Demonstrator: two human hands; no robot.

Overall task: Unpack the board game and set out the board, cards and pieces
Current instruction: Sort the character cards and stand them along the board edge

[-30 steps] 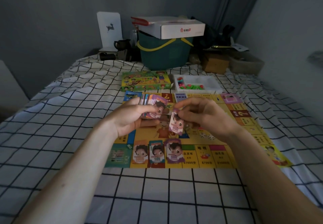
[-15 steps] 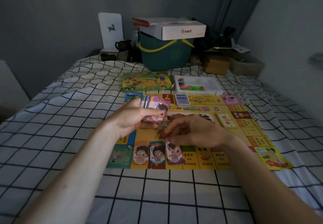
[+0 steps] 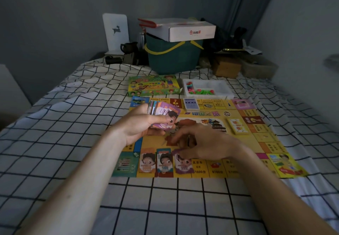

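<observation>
Yellow board [image 3: 244, 144] lies flat mid-frame on the checked bed [image 3: 55, 143], long axis left-right. Above it, a white tray [image 3: 224, 95] holds coloured pieces [image 3: 200, 91]. Left hand [image 3: 139, 126] grips a fanned card stack [image 3: 163, 114]; right hand [image 3: 207, 144] pinches the purple card [image 3: 184, 165], upright in the bottom row.

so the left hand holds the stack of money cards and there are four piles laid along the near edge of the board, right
Not quite. The head view shows three piles along the near edge of the board, not four: an orange pile, a blue pile and a purple pile. The left hand does hold the stack of money cards.
</observation>
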